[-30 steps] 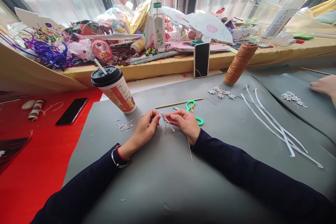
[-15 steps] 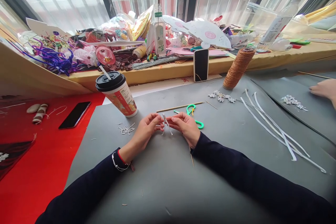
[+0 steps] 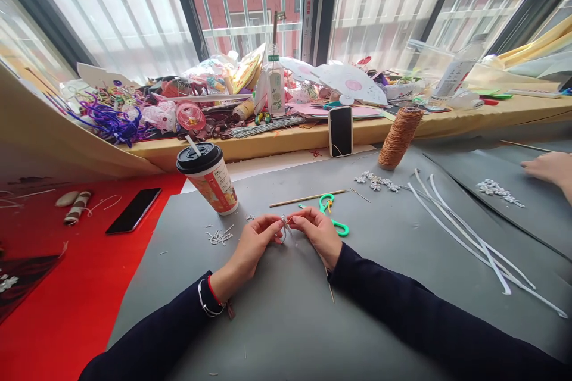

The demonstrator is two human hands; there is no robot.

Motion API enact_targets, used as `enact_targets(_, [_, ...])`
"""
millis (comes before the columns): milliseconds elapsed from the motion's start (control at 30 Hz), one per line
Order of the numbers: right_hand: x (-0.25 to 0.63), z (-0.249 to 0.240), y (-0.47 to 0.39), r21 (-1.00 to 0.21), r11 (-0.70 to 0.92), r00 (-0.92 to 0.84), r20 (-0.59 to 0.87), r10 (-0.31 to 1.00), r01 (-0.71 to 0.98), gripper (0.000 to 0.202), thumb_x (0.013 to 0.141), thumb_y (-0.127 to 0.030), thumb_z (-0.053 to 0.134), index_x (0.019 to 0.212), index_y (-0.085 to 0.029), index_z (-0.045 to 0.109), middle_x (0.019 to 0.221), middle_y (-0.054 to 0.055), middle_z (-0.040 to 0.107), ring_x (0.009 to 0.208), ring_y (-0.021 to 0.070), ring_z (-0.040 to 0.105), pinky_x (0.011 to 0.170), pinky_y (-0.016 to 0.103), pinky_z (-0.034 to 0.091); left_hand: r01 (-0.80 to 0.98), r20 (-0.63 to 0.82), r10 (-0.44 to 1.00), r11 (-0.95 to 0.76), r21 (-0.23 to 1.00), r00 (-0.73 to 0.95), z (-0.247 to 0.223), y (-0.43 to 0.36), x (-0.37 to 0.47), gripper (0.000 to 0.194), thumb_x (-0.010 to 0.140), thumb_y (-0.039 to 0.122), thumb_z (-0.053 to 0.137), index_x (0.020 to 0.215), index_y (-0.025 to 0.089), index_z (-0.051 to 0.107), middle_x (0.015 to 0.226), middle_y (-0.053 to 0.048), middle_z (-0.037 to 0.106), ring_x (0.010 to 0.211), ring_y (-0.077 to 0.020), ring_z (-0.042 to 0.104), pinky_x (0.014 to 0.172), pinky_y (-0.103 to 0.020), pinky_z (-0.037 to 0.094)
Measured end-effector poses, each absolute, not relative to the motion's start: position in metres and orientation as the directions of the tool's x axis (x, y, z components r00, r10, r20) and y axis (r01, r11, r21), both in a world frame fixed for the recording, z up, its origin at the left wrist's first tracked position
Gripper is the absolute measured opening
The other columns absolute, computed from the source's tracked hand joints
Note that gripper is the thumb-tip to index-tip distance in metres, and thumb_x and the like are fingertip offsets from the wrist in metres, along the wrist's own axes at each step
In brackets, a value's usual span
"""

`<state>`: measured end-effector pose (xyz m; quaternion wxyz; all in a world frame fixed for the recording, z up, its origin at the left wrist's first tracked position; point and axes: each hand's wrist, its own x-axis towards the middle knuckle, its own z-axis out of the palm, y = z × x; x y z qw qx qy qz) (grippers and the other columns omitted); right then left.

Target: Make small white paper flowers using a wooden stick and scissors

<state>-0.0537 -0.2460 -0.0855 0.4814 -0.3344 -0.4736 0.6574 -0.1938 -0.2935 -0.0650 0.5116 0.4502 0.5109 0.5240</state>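
Observation:
Between my fingertips, above the grey mat (image 3: pixel 277 321), is a short white cord (image 3: pixel 285 232), bent into a small loop. My left hand (image 3: pixel 255 245) pinches one side of it with thumb and forefinger. On the other side, my right hand (image 3: pixel 319 235) is closed on it too; the fingers partly hide how the cord runs. Green-handled scissors (image 3: pixel 342 228) lie just beyond my right hand, near a thin wooden stick (image 3: pixel 308 198). Under my right wrist the tip of another thin stick (image 3: pixel 331 294) sticks out. Cut white cord pieces (image 3: pixel 218 236) lie left of my left hand.
A lidded paper cup (image 3: pixel 210 181) stands behind my left hand. To the right are white knotted flowers (image 3: pixel 378 181), long white cords (image 3: pixel 465 232) and a brown twine spool (image 3: pixel 400 138). Another person's hand (image 3: pixel 549 169) rests at the right edge. A phone (image 3: pixel 340 131) leans against the cluttered sill.
The view has tilted up, so everything sits lower in it. The cord's two ends hung down apart before; now the cord is bent into a loop between my fingertips.

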Motion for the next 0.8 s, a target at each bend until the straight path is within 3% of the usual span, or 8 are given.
enact_targets(100, [-0.052,-0.082,-0.247,-0.972,-0.033,-0.234,0.023,0.972,-0.233,0.017,0.065,-0.029,0.066,0.072,-0.016,0.057,0.064,-0.002,0.058,0.060,0.0083,0.054,0.064,0.025,0.045,0.205,0.129,0.982,-0.100,0.974,-0.135,-0.065,-0.294,-0.195,0.020,0.075,0.033,0.057,0.083,0.016,0.059,0.077,-0.002,0.058,0.063,-0.0100,0.052,0.062,-0.023,0.043])
enact_targets(167, [-0.050,-0.080,-0.249,-0.964,-0.053,-0.249,0.014,0.968,-0.262,0.018,0.065,-0.030,0.065,0.073,-0.016,0.056,0.060,-0.003,0.056,0.056,0.0084,0.052,0.059,0.024,0.044,0.342,0.227,0.968,-0.177,0.923,-0.111,-0.066,-0.295,-0.196,0.017,0.076,0.032,0.055,0.081,0.016,0.059,0.080,-0.002,0.059,0.068,-0.0117,0.054,0.063,-0.024,0.043])
enact_targets(300, [-0.049,-0.078,-0.254,-0.918,-0.181,-0.343,-0.053,0.938,-0.352,0.021,0.066,-0.030,0.065,0.075,-0.015,0.055,0.066,0.001,0.061,0.059,0.0109,0.057,0.063,0.028,0.047,0.466,0.308,0.951,-0.276,0.841,0.009,-0.068,-0.296,-0.195,0.014,0.079,0.029,0.051,0.081,0.018,0.059,0.080,-0.003,0.060,0.076,-0.0137,0.055,0.068,-0.025,0.044])
enact_targets(467, [-0.049,-0.077,-0.256,-0.883,-0.259,-0.345,-0.120,0.931,-0.392,0.023,0.060,-0.028,0.069,0.074,-0.014,0.057,0.068,0.000,0.059,0.065,0.0104,0.057,0.067,0.028,0.049,0.501,0.322,0.943,-0.321,0.804,0.087,-0.070,-0.294,-0.194,0.013,0.080,0.027,0.049,0.081,0.018,0.059,0.083,-0.003,0.060,0.078,-0.0138,0.055,0.068,-0.025,0.045])
enact_targets(633, [-0.048,-0.077,-0.260,-0.846,-0.298,-0.359,-0.137,0.923,-0.442,0.024,0.057,-0.026,0.072,0.072,-0.015,0.058,0.071,-0.001,0.056,0.069,0.0105,0.058,0.069,0.028,0.051,0.420,0.254,0.966,-0.252,0.872,0.052,-0.070,-0.293,-0.193,0.015,0.079,0.030,0.051,0.082,0.018,0.059,0.082,-0.003,0.060,0.077,-0.0144,0.056,0.067,-0.025,0.045])
enact_targets(800, [-0.048,-0.077,-0.262,-0.809,-0.362,-0.388,-0.182,0.903,-0.462,0.031,0.056,-0.023,0.074,0.084,-0.014,0.062,0.083,0.004,0.062,0.079,0.0136,0.061,0.082,0.030,0.049,0.337,0.231,0.973,-0.224,0.914,0.020,-0.066,-0.295,-0.190,0.015,0.076,0.031,0.055,0.080,0.017,0.061,0.081,-0.003,0.061,0.075,-0.0146,0.056,0.066,-0.024,0.045])
